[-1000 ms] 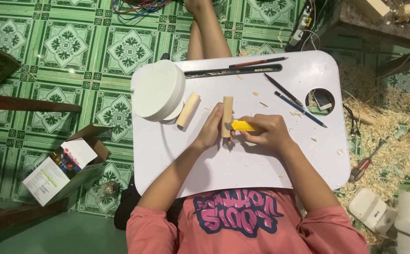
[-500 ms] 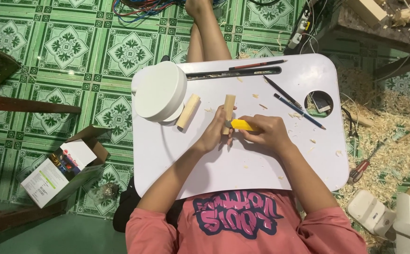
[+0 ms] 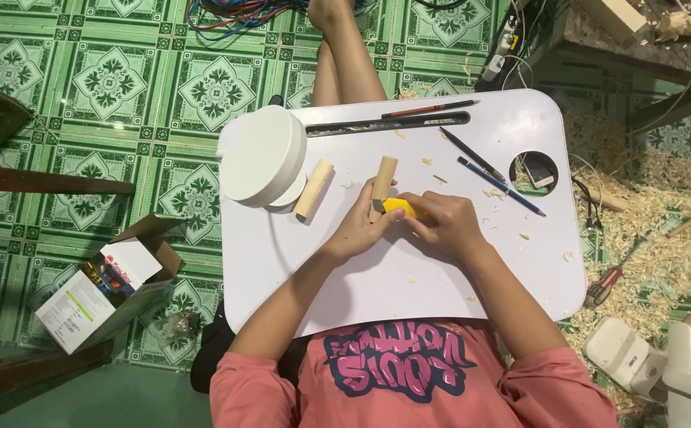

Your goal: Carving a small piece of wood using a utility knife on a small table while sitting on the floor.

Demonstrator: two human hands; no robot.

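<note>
short pale wooden block [image 3: 383,181] held upright-lengthwise near the white lap table's [image 3: 409,277] centre, long axis toward far edge, clasped by left hand [image 3: 361,226]; right hand [image 3: 444,223] closed on yellow-handled cutter [image 3: 402,208], touching block's near end.

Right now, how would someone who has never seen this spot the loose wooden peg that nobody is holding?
Start at the white lap table. Beside its round white lidded tub lies a short pale wooden dowel, slanted and untouched. The similar wooden block to its right is gripped by the left hand.
</note>
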